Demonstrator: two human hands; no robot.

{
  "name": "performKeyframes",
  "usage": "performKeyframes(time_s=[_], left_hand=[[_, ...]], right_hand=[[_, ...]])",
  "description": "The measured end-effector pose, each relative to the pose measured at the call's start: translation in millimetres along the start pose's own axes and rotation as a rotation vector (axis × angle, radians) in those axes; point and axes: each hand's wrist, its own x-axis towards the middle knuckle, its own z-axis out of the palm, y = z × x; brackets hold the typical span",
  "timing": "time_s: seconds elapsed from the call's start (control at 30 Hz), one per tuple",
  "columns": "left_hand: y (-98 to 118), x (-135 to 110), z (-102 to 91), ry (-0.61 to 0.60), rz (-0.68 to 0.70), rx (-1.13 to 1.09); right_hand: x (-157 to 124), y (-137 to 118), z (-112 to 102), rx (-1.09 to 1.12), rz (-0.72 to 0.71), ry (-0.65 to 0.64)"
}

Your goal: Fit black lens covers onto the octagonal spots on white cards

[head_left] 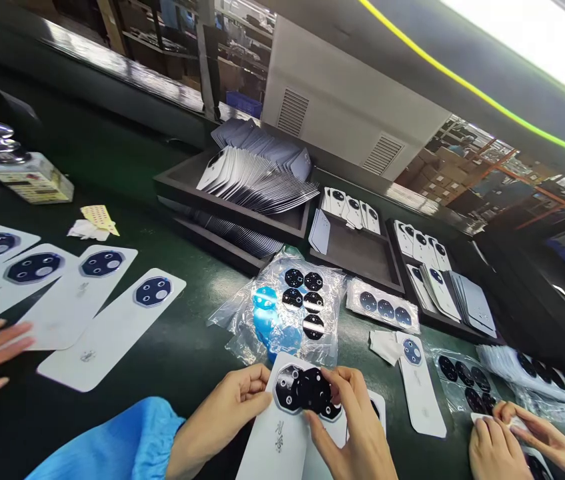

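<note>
Clearly, the right hand (359, 427) pinches a black disc (316, 392) between thumb and fingers, at three o'clock from the white panel's (268, 443) dark patch (285, 387) and overlapping it. The left hand (225, 423) is nearer that panel, pinching its nine o'clock edge; the panel's long axis runs one to seven. Its lower end is cut off; I can't tell whether disc and patch touch.
</note>
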Motion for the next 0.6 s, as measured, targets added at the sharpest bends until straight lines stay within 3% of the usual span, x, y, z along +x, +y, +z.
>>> performKeyframes(time_s=[0.6], left_hand=[[4.0,-2.1,1.4,-0.011,-0.047,-0.036]], right_hand=[[3.2,-1.1,-8.9,-0.054,0.013,0.028]])
